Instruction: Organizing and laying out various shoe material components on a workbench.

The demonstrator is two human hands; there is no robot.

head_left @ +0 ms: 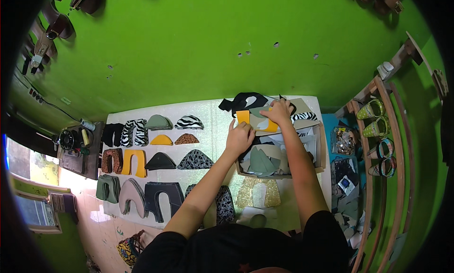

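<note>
A box (319, 152) at the right of the table brims with cut pieces of sheet material. My left hand (240, 136) is at its far left corner, fingers curled on the lower end of a yellow piece (243, 116). My right hand (279, 112) reaches over the heap, thumb and fingers closed round a grey-green piece (257, 112); its fingertips are partly hidden. Another yellow piece (271, 126) shows beneath that hand. Behind lie black pieces (246, 101), and a zebra-striped piece (304, 117) sits to the right. Folded grey-green pieces (261, 162) fill the box's near part.
Stacked U-shaped and half-round pieces stand in rows on the white table (213, 117), including yellow arches (135, 163) and black half-rounds (161, 161). A glittery gold arch (258, 192) lies near me. At right are a blue surface with scraps (344, 140) and a wooden rack (385, 117) of sandals.
</note>
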